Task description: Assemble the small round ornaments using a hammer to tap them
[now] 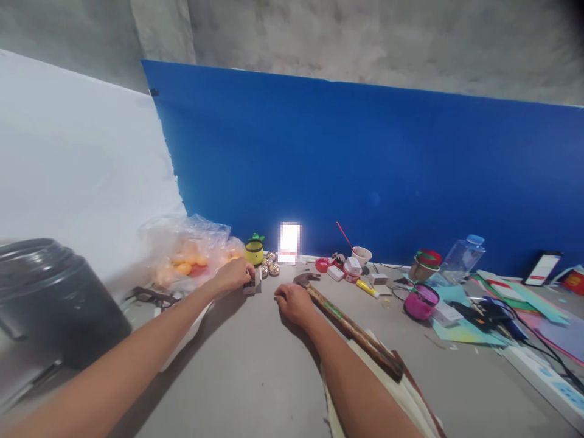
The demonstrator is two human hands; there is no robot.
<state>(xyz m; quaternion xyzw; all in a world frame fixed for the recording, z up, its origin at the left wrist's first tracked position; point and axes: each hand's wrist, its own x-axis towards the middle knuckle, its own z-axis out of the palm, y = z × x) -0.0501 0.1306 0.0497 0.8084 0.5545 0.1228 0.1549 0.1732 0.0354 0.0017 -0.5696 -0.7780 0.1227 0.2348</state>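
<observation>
At the middle left, my left hand [235,274] reaches over the table, its fingers closed on the near edge of a small dark grey box [250,288]. A paler flap or side shows at the box's right. Several gold-wrapped balls [270,267] lie just behind it, beside a yellow round pouch [254,251] with a green top. My right hand [294,302] rests on the tabletop with its fingers curled in, and nothing shows in them. Right beside it lies a claw hammer [351,328], its wooden handle slanting toward me past my forearm.
A large dark jar [55,304] stands at the left, near a plastic bag [182,255] of orange things. Along the back are a paper cup [362,255], a yellow tube [367,288] and a clear bottle [463,258]. A pink pouch [420,304] and a power strip [547,380] lie right.
</observation>
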